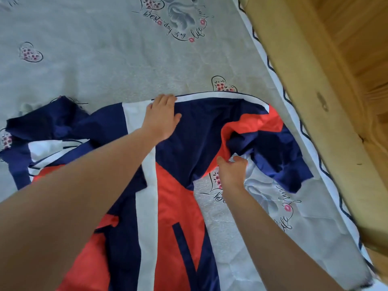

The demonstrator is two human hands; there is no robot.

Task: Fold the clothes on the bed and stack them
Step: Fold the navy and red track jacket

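Jacket spread out on my bed

The grey printed bedsheet [105,66] carries the navy, red and white jacket [174,185]. My left hand [161,116] presses flat near its white hem; my right hand [231,173] pinches the sleeve's red edge.

Counted: one jacket [180,164] in navy, red and white, one bed [105,59], two hands, one wooden frame [315,101].
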